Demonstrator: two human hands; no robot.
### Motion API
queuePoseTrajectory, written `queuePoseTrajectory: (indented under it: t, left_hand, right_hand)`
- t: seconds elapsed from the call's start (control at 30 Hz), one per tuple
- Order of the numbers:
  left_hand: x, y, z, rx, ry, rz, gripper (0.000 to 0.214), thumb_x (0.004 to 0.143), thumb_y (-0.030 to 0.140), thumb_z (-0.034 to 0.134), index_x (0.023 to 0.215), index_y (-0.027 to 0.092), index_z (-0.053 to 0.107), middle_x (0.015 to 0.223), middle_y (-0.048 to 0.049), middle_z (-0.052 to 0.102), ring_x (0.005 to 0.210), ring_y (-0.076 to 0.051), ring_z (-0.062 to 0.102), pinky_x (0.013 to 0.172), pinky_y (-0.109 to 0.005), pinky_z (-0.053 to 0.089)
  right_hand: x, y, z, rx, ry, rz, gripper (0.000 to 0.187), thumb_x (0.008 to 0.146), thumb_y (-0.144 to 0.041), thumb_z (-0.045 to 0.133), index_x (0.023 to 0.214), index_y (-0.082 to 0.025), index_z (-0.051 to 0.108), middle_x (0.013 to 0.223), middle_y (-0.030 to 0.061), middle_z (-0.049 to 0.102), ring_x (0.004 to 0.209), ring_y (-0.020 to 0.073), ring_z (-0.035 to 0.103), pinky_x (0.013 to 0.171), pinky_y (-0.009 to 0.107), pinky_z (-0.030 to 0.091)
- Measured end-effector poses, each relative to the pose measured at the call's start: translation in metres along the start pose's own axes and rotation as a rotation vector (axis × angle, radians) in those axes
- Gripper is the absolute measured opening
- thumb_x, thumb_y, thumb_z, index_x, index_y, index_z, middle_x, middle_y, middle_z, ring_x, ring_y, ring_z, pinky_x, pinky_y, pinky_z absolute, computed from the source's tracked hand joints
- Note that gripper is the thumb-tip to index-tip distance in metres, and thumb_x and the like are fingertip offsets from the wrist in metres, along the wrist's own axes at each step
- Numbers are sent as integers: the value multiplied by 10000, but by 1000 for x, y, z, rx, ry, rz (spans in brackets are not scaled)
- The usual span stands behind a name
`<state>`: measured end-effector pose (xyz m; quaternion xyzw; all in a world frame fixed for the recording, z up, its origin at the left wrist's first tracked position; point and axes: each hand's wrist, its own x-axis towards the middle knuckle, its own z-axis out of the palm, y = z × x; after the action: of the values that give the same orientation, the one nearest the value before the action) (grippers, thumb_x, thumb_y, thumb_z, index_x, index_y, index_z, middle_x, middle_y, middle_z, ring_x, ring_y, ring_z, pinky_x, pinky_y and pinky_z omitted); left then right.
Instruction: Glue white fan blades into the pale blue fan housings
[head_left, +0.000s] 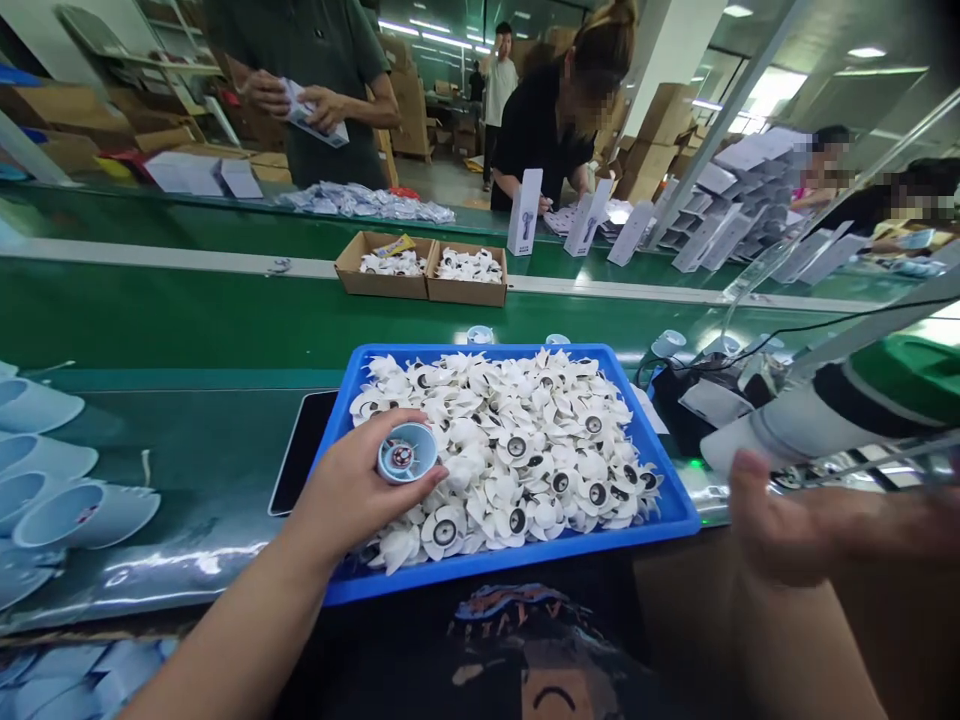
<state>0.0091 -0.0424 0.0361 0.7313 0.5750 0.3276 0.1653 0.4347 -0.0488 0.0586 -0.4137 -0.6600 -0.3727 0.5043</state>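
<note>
My left hand (375, 480) is closed around a light blue fan housing (407, 453), a small round cup with its open end facing me. Inside it I can see a reddish motor part. The hand is over the left side of a blue tray (517, 548) heaped with white fan blades (495, 450), several showing dark round hubs. My right hand (810, 520), blurred, is to the right of the tray with its fingers stretched out and nothing visible in them. Just above it tilts a white cylinder (780, 430) with a black band and green end; whether they touch I cannot tell.
More light blue housings (90, 512) lie at the left. A dark flat phone or tablet (300, 450) lies beside the tray. Beyond are two cardboard boxes (427, 285) of white parts and upright white cartons (525, 215). Co-workers handle packaging across the green bench (187, 320).
</note>
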Motion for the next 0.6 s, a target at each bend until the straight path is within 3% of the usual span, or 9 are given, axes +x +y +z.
queuePoseTrajectory:
  t: [0.07,0.1,0.13,0.2,0.27,0.37,0.47,0.6]
  left_hand:
    - [0,0,0,14,-7,7,524,786,626,719,1144,255,625,1146,-66,700,992,-284,694,834,-399,578]
    - [0,-1,0,20,-6,13,527,788,635,711,1142,254,626,1146,-67,700,990,-287,695,835,-401,581]
    - [0,-3,0,28,-4,23,536,787,646,703,1143,252,627,1142,-69,702,984,-289,697,838,-404,583]
    - [-2,-8,1,44,4,40,560,784,666,692,1152,249,626,1137,-71,704,971,-293,701,854,-412,585]
    - [-3,-12,4,55,6,52,578,784,675,684,1170,250,622,1143,-70,705,977,-296,701,881,-419,581]
    - [-4,-15,7,60,6,74,591,792,675,675,1200,251,617,1157,-75,708,1012,-307,696,919,-434,570]
    - [-3,-14,7,47,23,105,575,792,663,684,1194,256,620,1146,-82,716,1008,-312,700,896,-437,579]
    - [-1,-12,4,29,40,124,542,781,656,700,1157,271,631,1119,-81,728,969,-321,713,829,-448,598]
  right_hand:
    - [6,-15,14,36,-192,-118,762,863,-304,739,1527,-379,374,1470,16,446,1352,308,437,1206,505,316]
    - [6,-23,23,28,-360,-81,574,922,-273,662,1462,-331,475,1394,47,530,1293,302,507,1171,529,361]
    - [5,-30,33,-44,-572,19,441,977,-294,586,1414,-287,526,1427,74,509,1332,322,474,1173,585,325]
    - [-3,-44,49,-195,-916,209,408,1018,-397,501,1366,-198,580,1568,140,322,1444,420,288,1136,727,233]
    - [-12,-58,54,-227,-1082,254,490,998,-459,496,1382,-166,579,1610,150,224,1472,446,199,1104,759,246]
    - [-17,-75,44,-43,-1195,118,563,997,-443,465,1511,-212,444,1591,87,295,1471,337,279,1156,692,259]
    - [-10,-78,36,253,-1229,157,486,1020,-342,383,1492,-252,456,1543,63,390,1418,284,391,1191,681,188]
    - [-2,-60,54,367,-1166,331,407,935,-175,390,1267,-167,626,1256,112,628,1197,236,584,1113,472,436]
